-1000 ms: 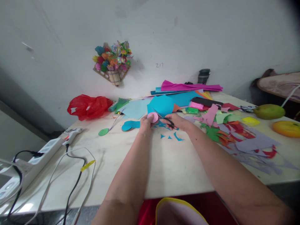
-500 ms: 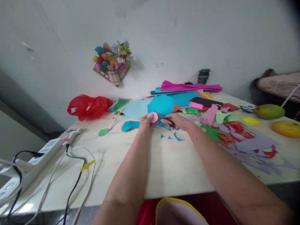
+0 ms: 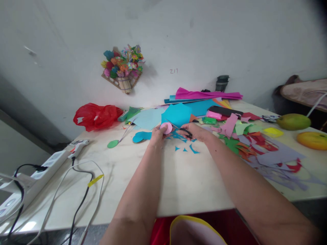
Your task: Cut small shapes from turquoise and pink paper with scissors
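Between the thumb and fingers of my left hand (image 3: 157, 132), a round pink paper disc (image 3: 167, 127) is pressed against a blue paper sheet (image 3: 176, 114). My right hand (image 3: 193, 131) is closed round the black handles of a pair of scissors (image 3: 188, 132). Its blades point left at the edge of the blue sheet, beside the disc; their tips are too small to make out clearly. Small blue paper scraps (image 3: 194, 149) lie on the table under and in front of both hands. Blue round cut-outs (image 3: 138, 137) rest left of my left hand.
A red plastic bag (image 3: 97, 115) and a green paper circle (image 3: 112, 144) lie to the left. A white power strip (image 3: 38, 173) with cables occupies the left edge. Coloured paper scraps (image 3: 276, 156), a black phone-like object (image 3: 224, 110) and mangoes (image 3: 293, 121) are on the right.
The blue sheet has shifted very slightly right, and my right hand with the scissors has moved a touch the same way. My left hand keeps its hold on the pink disc.
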A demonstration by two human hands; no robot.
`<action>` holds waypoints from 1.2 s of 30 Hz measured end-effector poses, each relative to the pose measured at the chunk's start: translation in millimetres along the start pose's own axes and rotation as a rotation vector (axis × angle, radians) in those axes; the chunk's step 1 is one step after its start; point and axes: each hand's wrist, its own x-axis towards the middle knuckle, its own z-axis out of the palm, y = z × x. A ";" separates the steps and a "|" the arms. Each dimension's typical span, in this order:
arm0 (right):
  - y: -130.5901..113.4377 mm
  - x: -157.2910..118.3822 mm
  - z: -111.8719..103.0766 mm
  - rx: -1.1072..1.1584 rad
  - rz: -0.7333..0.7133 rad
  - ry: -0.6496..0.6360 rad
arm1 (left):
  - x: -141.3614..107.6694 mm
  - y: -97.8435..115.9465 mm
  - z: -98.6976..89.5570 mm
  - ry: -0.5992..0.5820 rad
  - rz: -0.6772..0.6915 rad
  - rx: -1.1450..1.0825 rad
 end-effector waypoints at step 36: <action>2.8 2.6 -2.0 0.086 0.031 -0.015 | -2.7 1.8 1.7 -0.003 0.002 0.024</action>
